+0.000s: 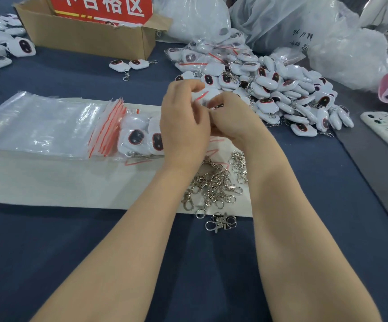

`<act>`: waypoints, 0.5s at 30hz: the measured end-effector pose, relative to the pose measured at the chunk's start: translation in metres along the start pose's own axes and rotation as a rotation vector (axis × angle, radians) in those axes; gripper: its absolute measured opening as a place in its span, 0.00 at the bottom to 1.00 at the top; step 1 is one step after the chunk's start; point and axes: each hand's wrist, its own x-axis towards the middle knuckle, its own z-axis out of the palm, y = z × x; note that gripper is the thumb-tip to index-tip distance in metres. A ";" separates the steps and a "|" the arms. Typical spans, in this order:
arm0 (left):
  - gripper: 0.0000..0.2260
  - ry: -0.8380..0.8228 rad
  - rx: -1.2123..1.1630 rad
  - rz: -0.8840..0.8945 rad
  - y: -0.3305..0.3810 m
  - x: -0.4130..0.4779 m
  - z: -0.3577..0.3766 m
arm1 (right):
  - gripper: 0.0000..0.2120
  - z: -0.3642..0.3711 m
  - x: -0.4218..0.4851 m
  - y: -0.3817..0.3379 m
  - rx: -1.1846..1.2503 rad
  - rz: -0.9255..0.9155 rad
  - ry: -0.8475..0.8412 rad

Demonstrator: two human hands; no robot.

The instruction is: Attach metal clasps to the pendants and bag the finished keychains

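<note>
Head view. Pinched between both hands, above the far edge of a white paper sheet [72, 182] on the dark blue bench [49, 252]: a small clear plastic bag with a red seal strip [202, 96], a white rounded pendant inside. Strip slanted from near-left up to far-right; pendant mostly covered by fingers, so its long axis cannot be told. Back of the left hand [183, 126] turned up, grip curled and clamped on the bag's left side. Close against it the right hand [230, 119], grip likewise clamped on the bag from the right. Bare forearms converging from the near edge. Just below the wrists, a loose heap of silver metal clasps [214, 184]. To the left, a flat stack of empty clear zip bags [49, 126], with bagged keychains [139, 135] just beside it. Farther right, a big pile of white pendants with dark faces [293, 98]; at the back, a brown cardboard box [84, 36].
</note>
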 end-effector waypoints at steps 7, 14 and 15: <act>0.12 -0.001 0.018 0.095 0.005 -0.003 0.000 | 0.13 0.010 -0.005 0.005 0.217 -0.094 -0.178; 0.11 0.024 0.003 0.097 0.003 -0.003 0.000 | 0.13 0.018 -0.013 0.004 0.603 0.030 -0.366; 0.11 0.025 -0.011 0.076 0.002 -0.002 0.000 | 0.13 0.019 -0.011 0.003 0.594 0.026 -0.329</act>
